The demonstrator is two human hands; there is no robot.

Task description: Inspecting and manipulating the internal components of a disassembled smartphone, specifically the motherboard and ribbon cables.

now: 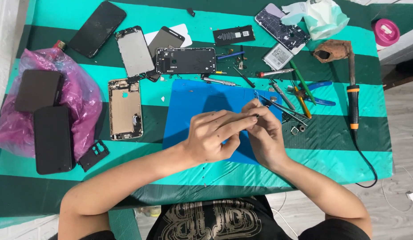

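Two sets of fingers are brought together over the blue mat, and a very small dark part is pinched between them. The fingers of the left hand are stretched to the right and closed on the part from the left; the fingers of the right hand are curled over it from above and behind. The part is seen only as a tiny black speck at the fingertips, held just above the right edge of the mat; its shape, its long axis and its pointing cannot be told at this size.

Just to the right of the hands, tweezers are laid slantwise on the table, beside screwdrivers and blue-handled pliers. Farther right a soldering iron is laid lengthwise, with its tip toward the far edge. Behind the mat a black phone back frame and a battery are set. To the left a gold phone housing is laid, and two dark phones are rested on a pink plastic bag.
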